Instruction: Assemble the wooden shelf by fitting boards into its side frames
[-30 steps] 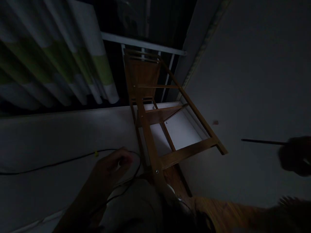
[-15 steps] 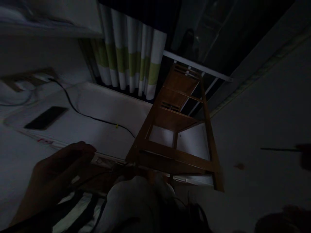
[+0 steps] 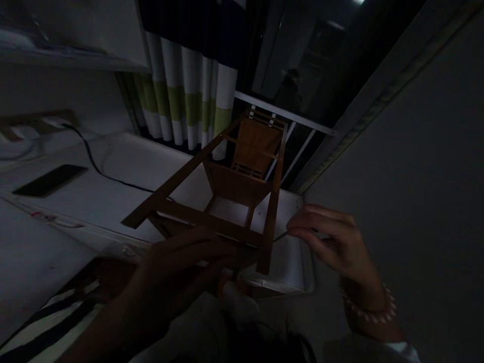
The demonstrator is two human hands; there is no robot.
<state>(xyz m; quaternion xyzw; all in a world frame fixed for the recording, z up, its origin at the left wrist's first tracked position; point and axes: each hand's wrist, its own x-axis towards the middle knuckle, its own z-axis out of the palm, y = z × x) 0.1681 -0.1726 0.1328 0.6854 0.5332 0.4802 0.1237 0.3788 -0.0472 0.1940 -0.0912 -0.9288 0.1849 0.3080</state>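
Observation:
My right hand [image 3: 327,234], with a beaded bracelet [image 3: 372,312] at the wrist, pinches a thin dark rod [image 3: 280,235]. From my fingertips the rod points left and down towards a leg of a brown wooden chair frame [image 3: 204,218]; whether it touches the wood is too dark to tell. My left hand [image 3: 185,264] is in front of the frame's near rail, thumb and fingers drawn together at the tips. What lies between them, if anything, is lost in shadow. The frame rests tilted on a white tabletop [image 3: 113,156], its legs towards me.
A dark phone [image 3: 51,180] lies on the tabletop at the left. A black cable [image 3: 113,176] runs across from a wall socket strip [image 3: 38,123]. Behind hangs a striped curtain [image 3: 189,96] beside a dark window [image 3: 298,60]. A striped cloth [image 3: 49,317] shows at bottom left.
My right hand has come in from the far right edge with the rod, up to the frame. My left hand has moved right to the rail. The view has shifted, and the frame appears turned.

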